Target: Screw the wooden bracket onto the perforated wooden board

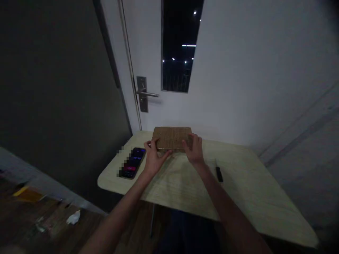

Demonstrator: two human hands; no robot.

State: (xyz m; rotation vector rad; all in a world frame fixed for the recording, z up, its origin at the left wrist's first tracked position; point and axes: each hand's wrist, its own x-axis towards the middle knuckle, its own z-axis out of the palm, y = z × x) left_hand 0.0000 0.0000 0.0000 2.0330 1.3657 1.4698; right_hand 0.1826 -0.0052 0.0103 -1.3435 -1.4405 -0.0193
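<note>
A brown, flat box-like cardboard package (pixel 172 137) is at the far side of the light wooden table (pixel 185 187). My left hand (pixel 154 155) grips its near left corner, the thumb along the lower front edge. At the right end, my right hand (pixel 194 150) holds the side, with the thumb on the brown face and the other fingers curled round the edge. Some fingertips are hidden behind the package. A small knife with a black handle (pixel 219 174) lies on the table to the right of my right hand.
On the table's left lies a phone (pixel 134 164) with its screen lit. A white door with a metal handle (pixel 148 94) and a narrow dark window (pixel 180 49) stands right behind the table. White crumpled litter (pixel 73 217) lies on the floor at lower left.
</note>
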